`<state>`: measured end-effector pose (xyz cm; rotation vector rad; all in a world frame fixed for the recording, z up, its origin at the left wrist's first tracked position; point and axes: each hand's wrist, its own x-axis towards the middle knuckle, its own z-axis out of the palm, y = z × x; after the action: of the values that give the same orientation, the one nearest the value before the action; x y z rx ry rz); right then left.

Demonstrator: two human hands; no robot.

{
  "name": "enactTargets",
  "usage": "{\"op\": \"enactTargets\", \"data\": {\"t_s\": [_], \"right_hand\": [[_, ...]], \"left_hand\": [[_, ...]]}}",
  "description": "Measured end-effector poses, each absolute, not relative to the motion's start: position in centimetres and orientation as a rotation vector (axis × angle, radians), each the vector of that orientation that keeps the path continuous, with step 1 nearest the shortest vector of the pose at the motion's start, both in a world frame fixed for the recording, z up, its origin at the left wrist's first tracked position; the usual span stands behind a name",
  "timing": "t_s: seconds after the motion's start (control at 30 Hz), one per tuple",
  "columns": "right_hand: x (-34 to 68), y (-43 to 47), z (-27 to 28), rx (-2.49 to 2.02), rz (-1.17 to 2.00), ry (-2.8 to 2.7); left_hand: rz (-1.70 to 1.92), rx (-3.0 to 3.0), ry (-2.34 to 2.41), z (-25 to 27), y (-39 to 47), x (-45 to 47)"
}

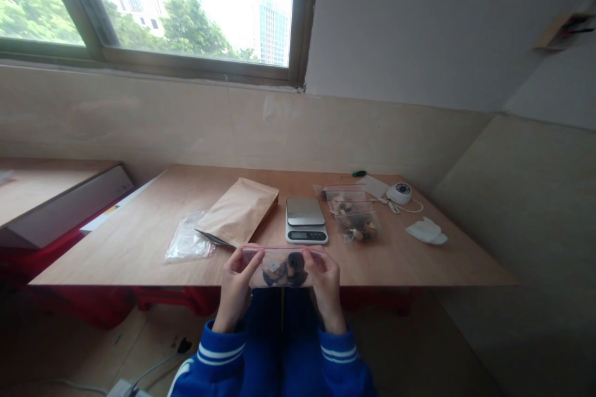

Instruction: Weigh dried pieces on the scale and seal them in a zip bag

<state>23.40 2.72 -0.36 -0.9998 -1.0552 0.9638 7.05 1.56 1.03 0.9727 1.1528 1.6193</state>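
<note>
Both left hand (237, 280) and right hand (325, 280) pinch the zip bag (283, 278) by its top corners in front of the scale (305, 221), and a level, taut red strip (282, 249) likely helps control.

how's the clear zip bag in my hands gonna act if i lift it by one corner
The clear zip bag would probably flop and sag, as it looks like thin, see-through film. Its dark, lumpy contents would likely slide toward the lowest corner, since bare film beside them leaves room to shift.
</note>
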Motion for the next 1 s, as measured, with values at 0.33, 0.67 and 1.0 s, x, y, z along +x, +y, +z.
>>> {"op": "enactTargets", "data": {"t_s": [0.33, 0.67, 1.0], "right_hand": [[23.7, 2.2, 0.6, -0.981, 0.953, -1.07], [23.8, 2.3, -0.5, -0.897, 1.081, -1.011], [23.3, 2.3, -0.6, -0.962, 1.175, -1.064]], "left_hand": [[1.622, 0.993, 1.15, 1.6, 1.1, 7.0], [1.554, 1.106, 1.089, 1.2, 0.9, 7.4], [1.501, 1.153, 1.169, 2.0, 0.9, 7.4]]}}
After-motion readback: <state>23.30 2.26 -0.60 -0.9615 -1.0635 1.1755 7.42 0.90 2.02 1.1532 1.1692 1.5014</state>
